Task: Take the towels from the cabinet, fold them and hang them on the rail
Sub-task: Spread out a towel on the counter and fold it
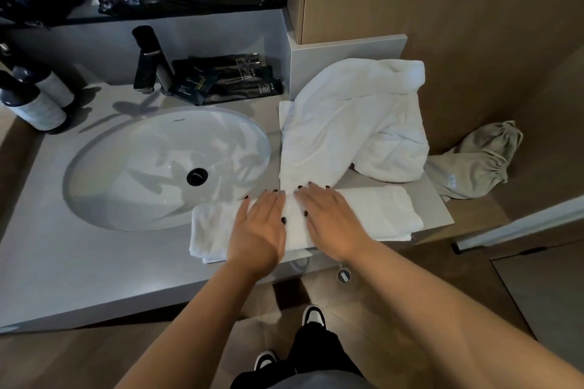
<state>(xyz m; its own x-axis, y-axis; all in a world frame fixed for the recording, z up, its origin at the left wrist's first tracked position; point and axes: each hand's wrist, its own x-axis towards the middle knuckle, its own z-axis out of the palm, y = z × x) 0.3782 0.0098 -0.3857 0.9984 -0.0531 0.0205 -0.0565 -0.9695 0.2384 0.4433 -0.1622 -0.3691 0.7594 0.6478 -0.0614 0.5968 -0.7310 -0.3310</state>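
Note:
A white towel (376,211) lies folded into a long strip along the front edge of the grey counter (63,262), to the right of the sink. My left hand (259,227) and my right hand (331,218) rest flat on its middle, side by side, fingers spread, gripping nothing. Behind them a second white towel (357,117) lies loose and crumpled on the counter's right end, against the wooden wall. No rail or open cabinet is visible.
An oval white sink (132,167) with a black drain fills the counter's left half, a black tap (148,60) behind it. Black sachets (227,79) lie by the tap, two bottles (34,101) at far left. A grey drawstring bag (477,161) sits right.

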